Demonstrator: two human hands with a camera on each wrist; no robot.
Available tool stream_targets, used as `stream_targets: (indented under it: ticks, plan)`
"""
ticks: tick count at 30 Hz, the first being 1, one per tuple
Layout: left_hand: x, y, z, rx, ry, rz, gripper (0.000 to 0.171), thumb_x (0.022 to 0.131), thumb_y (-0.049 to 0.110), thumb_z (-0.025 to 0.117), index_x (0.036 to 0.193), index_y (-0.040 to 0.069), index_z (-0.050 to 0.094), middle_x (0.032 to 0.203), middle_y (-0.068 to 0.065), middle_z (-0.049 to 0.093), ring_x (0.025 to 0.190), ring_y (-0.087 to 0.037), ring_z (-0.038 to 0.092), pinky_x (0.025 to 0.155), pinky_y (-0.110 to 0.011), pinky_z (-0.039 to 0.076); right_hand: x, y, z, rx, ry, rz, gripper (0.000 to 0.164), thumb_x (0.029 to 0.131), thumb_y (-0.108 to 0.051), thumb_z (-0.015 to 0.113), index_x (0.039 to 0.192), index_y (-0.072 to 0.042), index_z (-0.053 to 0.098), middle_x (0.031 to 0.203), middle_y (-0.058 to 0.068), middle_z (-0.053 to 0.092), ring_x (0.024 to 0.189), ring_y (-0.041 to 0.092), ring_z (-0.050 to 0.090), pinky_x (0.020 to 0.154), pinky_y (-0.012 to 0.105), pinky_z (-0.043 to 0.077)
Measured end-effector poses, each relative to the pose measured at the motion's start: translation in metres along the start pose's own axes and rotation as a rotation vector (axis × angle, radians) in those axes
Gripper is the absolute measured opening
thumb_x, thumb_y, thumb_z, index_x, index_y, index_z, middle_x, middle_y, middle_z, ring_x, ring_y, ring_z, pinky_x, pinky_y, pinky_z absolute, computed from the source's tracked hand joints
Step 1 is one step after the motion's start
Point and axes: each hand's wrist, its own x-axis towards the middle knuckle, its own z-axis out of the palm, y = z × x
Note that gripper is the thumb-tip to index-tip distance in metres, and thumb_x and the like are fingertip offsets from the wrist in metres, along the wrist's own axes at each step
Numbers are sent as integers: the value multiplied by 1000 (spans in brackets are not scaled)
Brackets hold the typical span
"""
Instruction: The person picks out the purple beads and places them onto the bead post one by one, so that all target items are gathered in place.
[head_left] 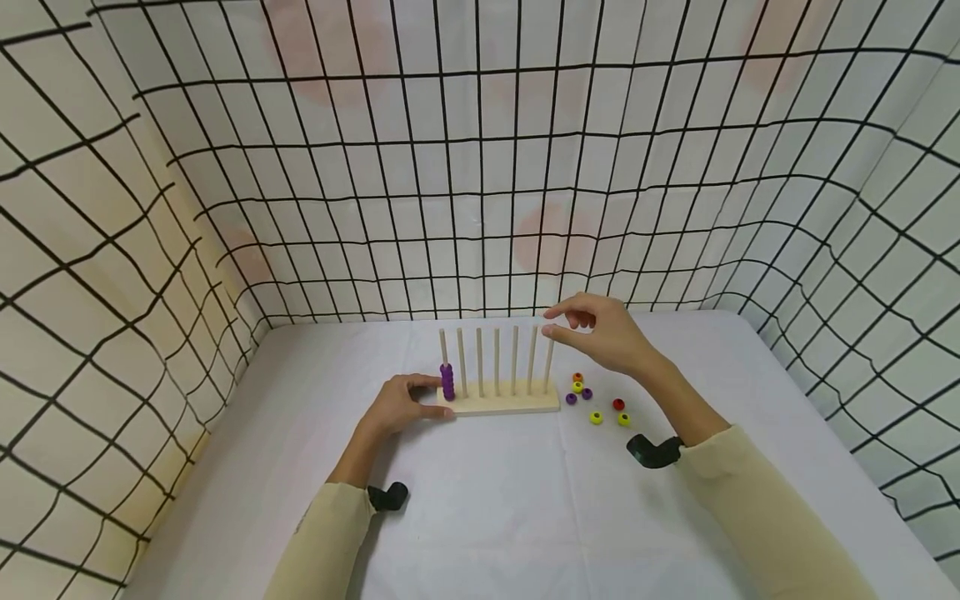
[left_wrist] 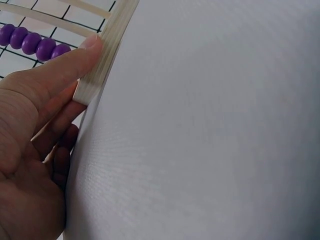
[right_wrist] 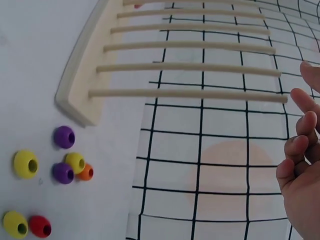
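Observation:
A pale wooden peg stand point(head_left: 498, 406) with a row of upright pegs sits on the white table. On its leftmost peg is a stack of several purple beads point(head_left: 447, 382); the other pegs are bare. My left hand point(head_left: 393, 405) grips the stand's left end, the thumb along the front of the base and the fingers behind. Beside the top of the rightmost peg point(right_wrist: 187, 95) hovers my right hand point(head_left: 609, 335), thumb and index finger apart. I see nothing between those fingers in the right wrist view.
Right of the stand lie loose beads: purple point(right_wrist: 64, 137), yellow point(right_wrist: 25, 164), orange point(right_wrist: 85, 172) and red point(head_left: 618, 404). A black wire grid point(head_left: 480, 133) stands behind the table and along both sides. Each wrist carries a black camera mount point(head_left: 654, 452).

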Motion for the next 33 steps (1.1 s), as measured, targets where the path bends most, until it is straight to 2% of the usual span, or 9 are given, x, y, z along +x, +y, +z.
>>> stream_targets:
  ticks: [8,15,25,33]
  plan:
    - [-1,1,0,-7,-3,-5,66,68,41,97,127,22,74,144,-8,64,144,-35,49,121,-56,35,-12,23,-5,-56,16,21,34,93,-44,75,116,-19,76,86,3,52,85,22,47,69,31,36]
    - [0,0,1,1,1,-12,64,68,41,96,126,23,75,144,-8,64,144,-34,49,121,-56,35,-25,44,-5,-53,-14,60,38,93,-46,75,118,-17,74,87,3,51,85,21,46,69,30,38]
    - [-1,-1,1,9,1,-17,65,68,41,96,127,24,75,145,-8,64,144,-34,49,121,-56,35,-39,79,4,-91,-42,129,45,93,-48,75,122,-13,73,86,2,51,85,21,46,68,29,38]
    - [-1,0,0,14,-3,-23,65,69,42,96,128,23,74,146,-8,62,145,-35,48,121,-57,35,-48,100,15,-118,-62,198,43,93,-43,76,124,-13,73,86,2,51,86,21,45,66,29,38]
